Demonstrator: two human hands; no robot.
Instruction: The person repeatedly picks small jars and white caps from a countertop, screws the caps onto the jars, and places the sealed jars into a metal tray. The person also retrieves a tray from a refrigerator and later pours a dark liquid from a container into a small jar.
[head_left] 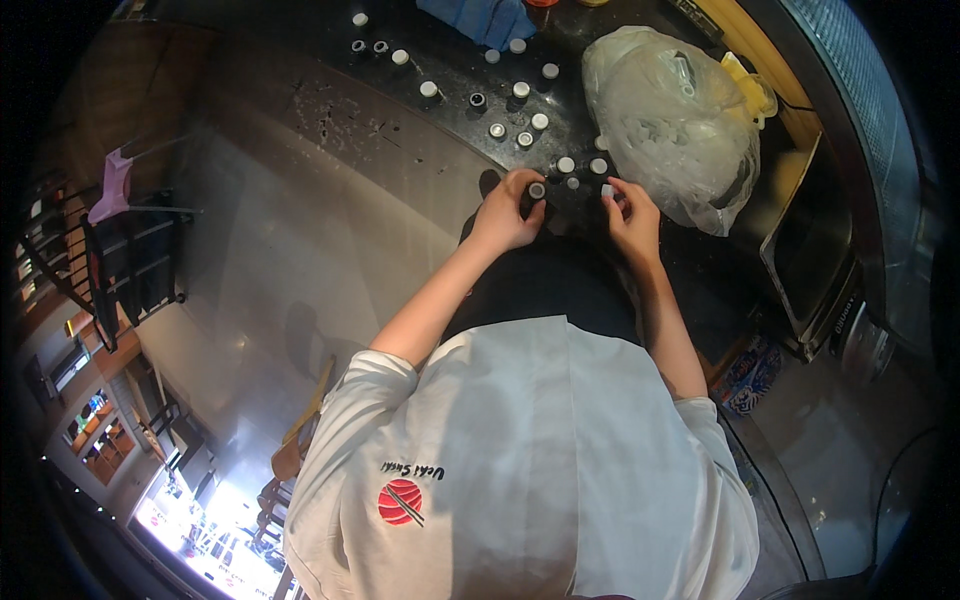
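At the near edge of a dark counter, my left hand (pixel 512 212) is wrapped round a small dark bottle (pixel 537 191), whose round top faces up. Just to the right, my right hand (pixel 634 212) pinches a small white cap (pixel 607 191) between thumb and fingers, apart from that bottle. Close beyond my hands stand small bottles, among them a white-capped bottle (pixel 566 165) and another white-capped one (pixel 598 166). Several more are spread farther left and back. A few there show dark tops, such as an uncapped-looking bottle (pixel 478 101).
A large clear plastic bag (pixel 660 120) bulges beside my right hand, with a yellow item (pixel 750 90) at its far side. A blue cloth (pixel 485 18) lies at the back. On the left are a pink stool-like object (pixel 113 185) and a black rack (pixel 130 250).
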